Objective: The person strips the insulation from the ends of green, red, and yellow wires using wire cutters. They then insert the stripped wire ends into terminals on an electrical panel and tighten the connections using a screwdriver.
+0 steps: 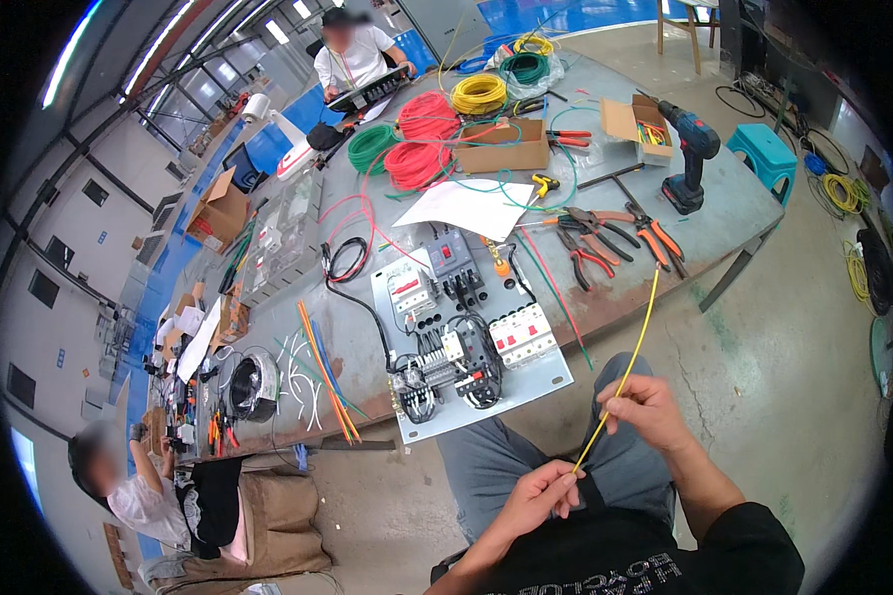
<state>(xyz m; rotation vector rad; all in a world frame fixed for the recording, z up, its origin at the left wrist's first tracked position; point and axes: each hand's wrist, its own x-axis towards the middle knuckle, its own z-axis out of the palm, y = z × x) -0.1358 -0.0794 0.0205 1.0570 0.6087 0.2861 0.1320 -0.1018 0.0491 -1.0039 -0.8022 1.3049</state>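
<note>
A thin yellow wire (pixel 633 359) runs between my two hands over my lap, its free end reaching up to the table's edge. My left hand (pixel 544 496) pinches its lower end between thumb and fingers. Higher up, my right hand (pixel 645 409) is closed round the same wire. In front of me on the table lies a metal mounting plate (pixel 432 421). It carries a row of white circuit breakers (pixel 522 335), a grey breaker with a red switch (pixel 450 254), and black wired contactors (pixel 476 382).
Pliers and cutters (pixel 593 243) lie right of the plate, beside a cordless drill (pixel 692 159). Red wire coils (pixel 427 117) and a yellow coil (pixel 478 94) sit farther back near a cardboard box (pixel 501 147). One person (pixel 357 55) works across the table, another (pixel 159 496) at left.
</note>
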